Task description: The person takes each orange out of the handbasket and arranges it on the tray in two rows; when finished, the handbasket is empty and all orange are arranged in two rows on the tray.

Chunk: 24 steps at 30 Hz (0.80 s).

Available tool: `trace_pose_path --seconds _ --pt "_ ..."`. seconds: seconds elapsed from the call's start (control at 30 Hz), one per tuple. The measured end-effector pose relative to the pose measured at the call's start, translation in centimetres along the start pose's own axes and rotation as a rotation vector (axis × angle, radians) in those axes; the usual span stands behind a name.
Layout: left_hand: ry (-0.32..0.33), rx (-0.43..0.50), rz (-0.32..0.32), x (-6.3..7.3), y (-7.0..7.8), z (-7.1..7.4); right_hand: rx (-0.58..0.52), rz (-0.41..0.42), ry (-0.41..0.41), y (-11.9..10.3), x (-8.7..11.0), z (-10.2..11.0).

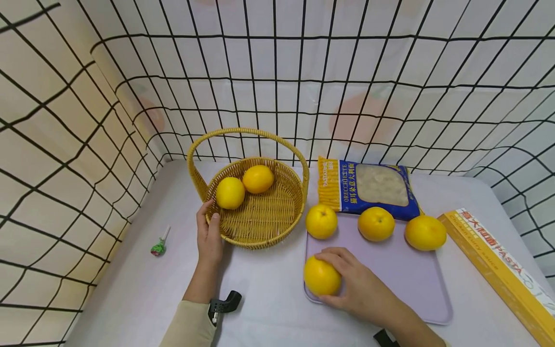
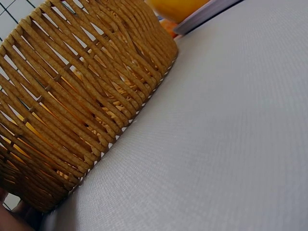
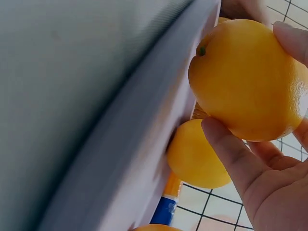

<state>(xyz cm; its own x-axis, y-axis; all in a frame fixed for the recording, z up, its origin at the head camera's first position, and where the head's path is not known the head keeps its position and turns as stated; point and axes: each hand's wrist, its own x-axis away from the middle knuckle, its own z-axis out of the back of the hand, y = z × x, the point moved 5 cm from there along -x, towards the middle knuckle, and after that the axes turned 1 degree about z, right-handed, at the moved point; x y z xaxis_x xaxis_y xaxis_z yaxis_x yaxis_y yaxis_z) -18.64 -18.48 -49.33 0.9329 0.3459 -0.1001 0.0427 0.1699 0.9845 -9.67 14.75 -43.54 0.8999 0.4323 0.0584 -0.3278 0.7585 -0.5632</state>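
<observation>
My left hand grips the left side of a round wicker basket, thumb over the rim and fingers at the outer wall. Two oranges, a nearer orange and a farther orange, lie inside it on the left. Over the near left corner of a pale purple tray, my right hand holds another orange between thumb and fingers. In the right wrist view a green stem spot shows on this held orange. Three more oranges sit along the tray's far side, including one at its far left corner.
Behind the tray lies a blue and yellow bag of pasta. A long yellow pasta box stretches along the right. At the left is a green-wrapped lollipop. Black wire mesh encloses the table at the back and sides.
</observation>
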Motion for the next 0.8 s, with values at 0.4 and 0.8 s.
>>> trace_pose_path --seconds 0.4,0.8 --pt "-0.006 -0.014 0.008 -0.1 -0.1 0.1 0.018 0.063 0.025 0.3 0.4 -0.7" --pt "-0.014 -0.01 0.016 0.1 0.0 0.0 0.039 0.041 0.018 -0.1 0.1 -1.2"
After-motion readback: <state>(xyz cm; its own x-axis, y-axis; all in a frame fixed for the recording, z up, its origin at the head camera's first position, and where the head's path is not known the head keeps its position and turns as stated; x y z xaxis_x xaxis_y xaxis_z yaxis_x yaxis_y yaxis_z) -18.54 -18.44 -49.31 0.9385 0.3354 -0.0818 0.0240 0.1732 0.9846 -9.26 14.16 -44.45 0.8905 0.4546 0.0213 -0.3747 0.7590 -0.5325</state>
